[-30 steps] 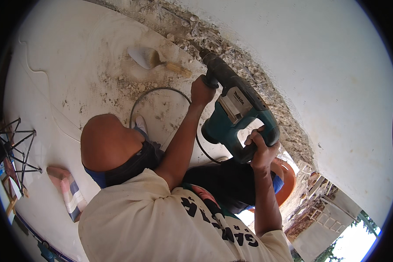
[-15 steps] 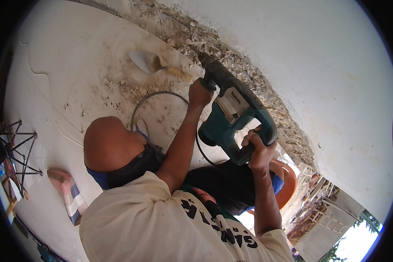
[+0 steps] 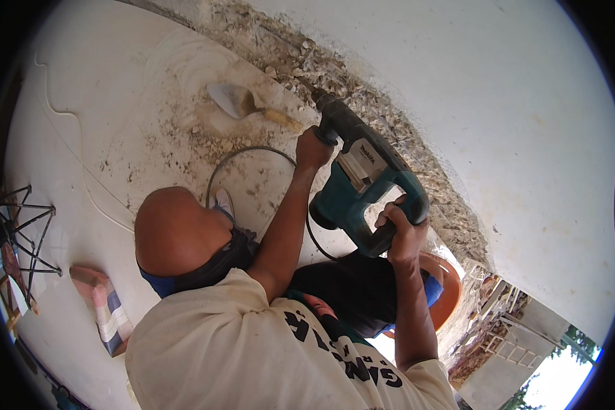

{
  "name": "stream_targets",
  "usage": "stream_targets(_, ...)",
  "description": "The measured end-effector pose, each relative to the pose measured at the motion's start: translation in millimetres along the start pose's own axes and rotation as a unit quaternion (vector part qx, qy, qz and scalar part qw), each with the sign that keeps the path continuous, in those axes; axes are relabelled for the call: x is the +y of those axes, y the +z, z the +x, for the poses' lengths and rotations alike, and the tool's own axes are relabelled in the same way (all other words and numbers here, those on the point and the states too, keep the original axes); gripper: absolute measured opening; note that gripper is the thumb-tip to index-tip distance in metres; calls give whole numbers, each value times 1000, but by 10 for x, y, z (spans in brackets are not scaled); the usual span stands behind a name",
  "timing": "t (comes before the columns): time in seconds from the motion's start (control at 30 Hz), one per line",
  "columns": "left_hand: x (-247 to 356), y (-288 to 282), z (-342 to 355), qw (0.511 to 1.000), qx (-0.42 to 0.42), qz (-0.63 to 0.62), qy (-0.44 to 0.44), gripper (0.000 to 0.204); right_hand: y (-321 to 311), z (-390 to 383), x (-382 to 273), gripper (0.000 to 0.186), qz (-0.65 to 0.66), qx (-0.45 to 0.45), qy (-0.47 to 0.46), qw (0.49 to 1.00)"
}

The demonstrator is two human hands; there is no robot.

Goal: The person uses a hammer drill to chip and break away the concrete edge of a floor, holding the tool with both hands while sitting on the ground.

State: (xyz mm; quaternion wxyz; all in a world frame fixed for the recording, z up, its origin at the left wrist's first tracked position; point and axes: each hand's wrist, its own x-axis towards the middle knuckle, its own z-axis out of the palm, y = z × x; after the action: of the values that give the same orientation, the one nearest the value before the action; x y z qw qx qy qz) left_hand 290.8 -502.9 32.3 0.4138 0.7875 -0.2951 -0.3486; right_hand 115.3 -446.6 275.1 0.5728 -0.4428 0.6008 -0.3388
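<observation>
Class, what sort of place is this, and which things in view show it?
Probably a building under repair or renovation. A teal power hammer points at a rough broken strip along a white wall, and a trowel lies near scattered rubble.

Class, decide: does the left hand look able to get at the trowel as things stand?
Likely yes, once it releases the drill: the trowel lies close to the left hand, nothing visible between them.

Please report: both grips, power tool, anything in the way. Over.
Left grip on front handle, right grip on rear handle. Power tool held, bit at broken strip. Trowel close by on floor.
</observation>
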Motion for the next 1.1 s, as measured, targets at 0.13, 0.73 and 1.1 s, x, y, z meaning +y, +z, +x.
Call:
stream_targets(0.13, 33, -20, -27, 1000, -8, -16, 1, 34, -9, -32, 31, 19, -6, -10, -7, 1000)
stream_targets(0.73, -24, -107, -143, 1000, -11, -20, 10, 31, -31, -325, -73, 25, -58, -48, -4, 997)
stream_targets(1.1, -429, -311, 105, 979, -80, -182, 33, 28, 249, -545, -17, 20, -28, -93, -3, 995)
